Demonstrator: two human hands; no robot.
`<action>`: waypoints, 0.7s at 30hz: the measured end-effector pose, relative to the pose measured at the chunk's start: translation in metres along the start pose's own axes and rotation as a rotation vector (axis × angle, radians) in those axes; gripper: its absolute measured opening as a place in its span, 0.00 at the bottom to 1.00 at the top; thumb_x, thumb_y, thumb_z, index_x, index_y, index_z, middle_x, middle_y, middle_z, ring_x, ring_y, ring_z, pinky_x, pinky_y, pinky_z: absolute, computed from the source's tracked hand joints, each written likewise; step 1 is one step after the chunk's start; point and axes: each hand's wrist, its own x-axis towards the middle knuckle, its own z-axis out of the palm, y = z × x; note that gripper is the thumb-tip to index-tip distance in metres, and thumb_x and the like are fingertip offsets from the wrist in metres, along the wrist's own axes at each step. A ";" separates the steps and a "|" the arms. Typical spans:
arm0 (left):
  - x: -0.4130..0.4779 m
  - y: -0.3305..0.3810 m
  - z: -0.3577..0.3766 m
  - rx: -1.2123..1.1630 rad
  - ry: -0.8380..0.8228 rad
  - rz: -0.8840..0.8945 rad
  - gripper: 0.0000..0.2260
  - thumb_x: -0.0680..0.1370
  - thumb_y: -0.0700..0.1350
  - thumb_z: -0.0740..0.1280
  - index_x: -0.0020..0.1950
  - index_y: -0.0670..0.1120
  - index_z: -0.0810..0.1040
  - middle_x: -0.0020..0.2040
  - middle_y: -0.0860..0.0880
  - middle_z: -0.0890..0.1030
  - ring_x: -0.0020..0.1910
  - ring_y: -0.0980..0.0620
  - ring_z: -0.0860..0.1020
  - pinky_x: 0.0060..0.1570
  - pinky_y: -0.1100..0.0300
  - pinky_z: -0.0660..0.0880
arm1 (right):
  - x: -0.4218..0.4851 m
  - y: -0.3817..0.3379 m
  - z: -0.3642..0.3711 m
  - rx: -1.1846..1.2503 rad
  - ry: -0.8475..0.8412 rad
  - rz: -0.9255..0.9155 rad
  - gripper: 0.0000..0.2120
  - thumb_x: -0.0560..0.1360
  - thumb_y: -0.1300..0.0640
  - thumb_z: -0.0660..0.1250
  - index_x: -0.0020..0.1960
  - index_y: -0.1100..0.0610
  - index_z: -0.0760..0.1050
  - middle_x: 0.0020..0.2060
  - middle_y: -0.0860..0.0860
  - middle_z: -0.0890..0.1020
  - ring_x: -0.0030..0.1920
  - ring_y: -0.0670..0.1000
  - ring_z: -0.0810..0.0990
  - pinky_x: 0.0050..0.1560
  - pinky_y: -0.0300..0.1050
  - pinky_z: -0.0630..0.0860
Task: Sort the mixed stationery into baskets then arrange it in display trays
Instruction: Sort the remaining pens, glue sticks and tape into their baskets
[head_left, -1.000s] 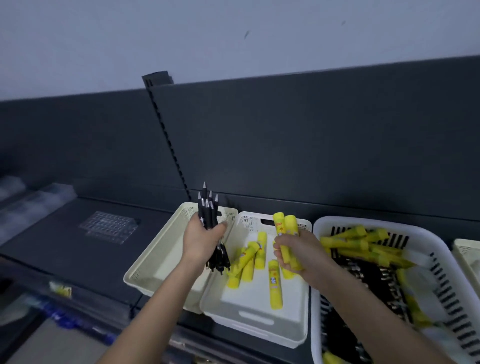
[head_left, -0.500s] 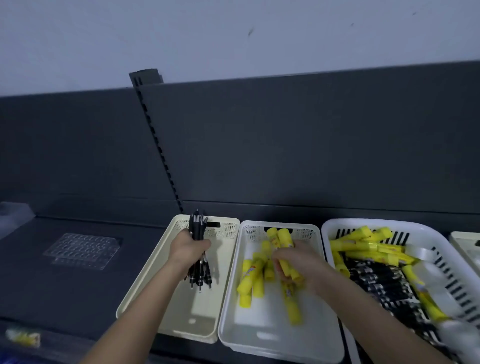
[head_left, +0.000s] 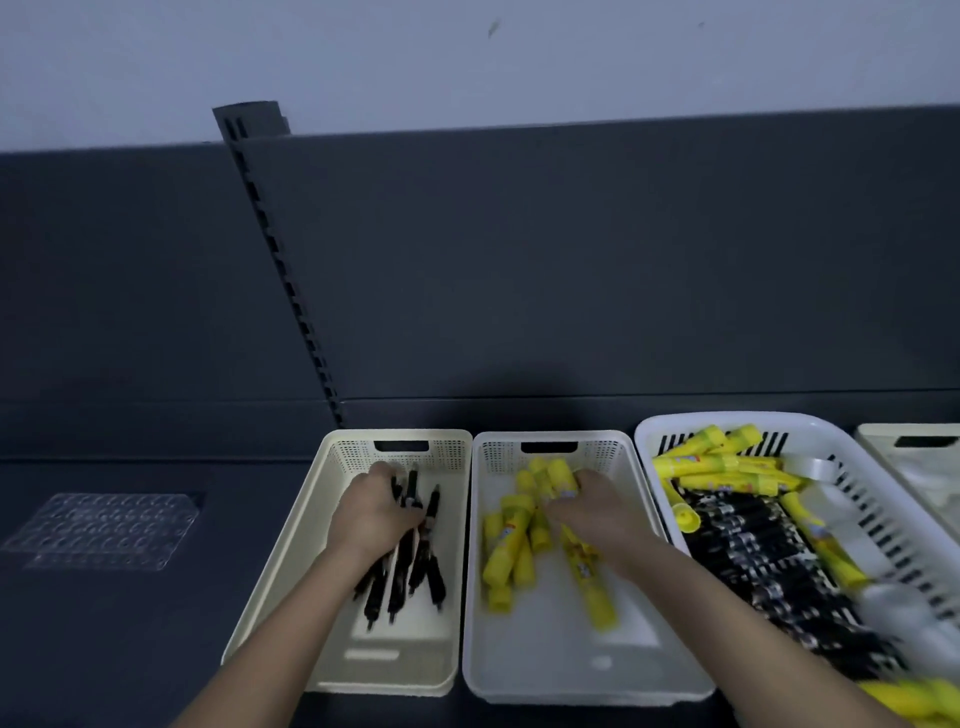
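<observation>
Fingers (head_left: 382, 470) of the left hand (head_left: 371, 514) curl round a bundle of black pens (head_left: 423, 561); the right hand (head_left: 597, 512) grips yellow sticks (head_left: 558, 480).
At the lower right of the frame, a white slatted basket (head_left: 831, 431) holds mixed stationery. At lower centre, a white basket (head_left: 545, 654) contains the right hand and loose yellow sticks. A cream basket (head_left: 291, 545) against its left side contains the left hand and pens. A clear tray (head_left: 104, 530) lies at lower left.
</observation>
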 end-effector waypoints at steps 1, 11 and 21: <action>0.000 0.003 -0.001 -0.001 0.013 0.034 0.27 0.69 0.47 0.74 0.65 0.45 0.70 0.50 0.48 0.76 0.46 0.49 0.75 0.41 0.59 0.71 | 0.000 0.001 0.001 -0.032 0.017 0.003 0.05 0.71 0.58 0.67 0.46 0.56 0.74 0.43 0.53 0.78 0.48 0.56 0.79 0.49 0.49 0.75; -0.013 0.074 0.014 -0.078 0.010 0.377 0.26 0.69 0.50 0.74 0.65 0.47 0.72 0.58 0.48 0.76 0.59 0.50 0.74 0.53 0.61 0.70 | -0.019 0.004 -0.033 -0.191 0.208 -0.149 0.20 0.71 0.59 0.67 0.63 0.56 0.73 0.50 0.52 0.79 0.49 0.51 0.77 0.45 0.38 0.68; -0.040 0.167 0.067 -0.109 -0.076 0.583 0.22 0.71 0.49 0.71 0.64 0.49 0.72 0.57 0.53 0.74 0.58 0.54 0.74 0.54 0.59 0.72 | -0.032 0.056 -0.131 -0.306 0.335 -0.139 0.15 0.72 0.58 0.66 0.59 0.57 0.76 0.46 0.51 0.81 0.46 0.52 0.78 0.41 0.40 0.68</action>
